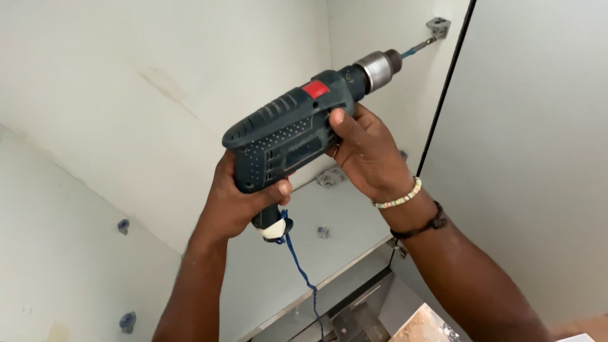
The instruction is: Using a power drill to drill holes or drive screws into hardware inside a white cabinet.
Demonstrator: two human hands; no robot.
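Note:
I hold a dark green electric drill (288, 130) with both hands inside a white cabinet. My left hand (237, 199) grips the pistol handle at the lower end. My right hand (364, 152) wraps the drill body just behind the silver chuck (379, 67). The bit (418, 48) points up and right and its tip meets a small grey corner bracket (438, 26) fixed to the cabinet's back panel. A blue cord (301, 269) hangs down from the handle's base. My right wrist wears a beaded bracelet and a dark band.
White cabinet panels (126, 95) surround the drill. A grey panel edge with a dark gap (443, 95) runs down on the right. Small blue-grey fittings (123, 226) dot the lower panel. Metal parts and a board (367, 316) lie below.

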